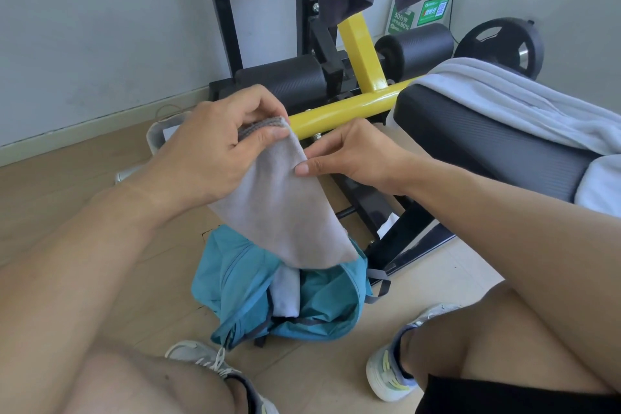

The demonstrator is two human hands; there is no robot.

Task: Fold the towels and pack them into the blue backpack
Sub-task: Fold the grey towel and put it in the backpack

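Grey towel held above the open blue backpack

Left hand (215, 141) pinches the folded grey towel (282, 208) at its top; right hand (349, 151) pinches its edge over the blue backpack (235, 279). The green sticker (400, 18) reads "30" and "80%".

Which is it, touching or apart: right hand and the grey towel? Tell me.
Touching. The head view shows the right hand with thumb and fingertips pinching the grey towel's right edge.

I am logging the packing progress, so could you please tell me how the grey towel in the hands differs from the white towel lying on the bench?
The grey towel is folded into a narrow strip, while the white towel lies loosely spread out. The grey towel hangs above the open blue backpack, gripped by the left hand and pinched by the right hand; the white towel rests untouched on the black bench. Both are still outside the backpack.
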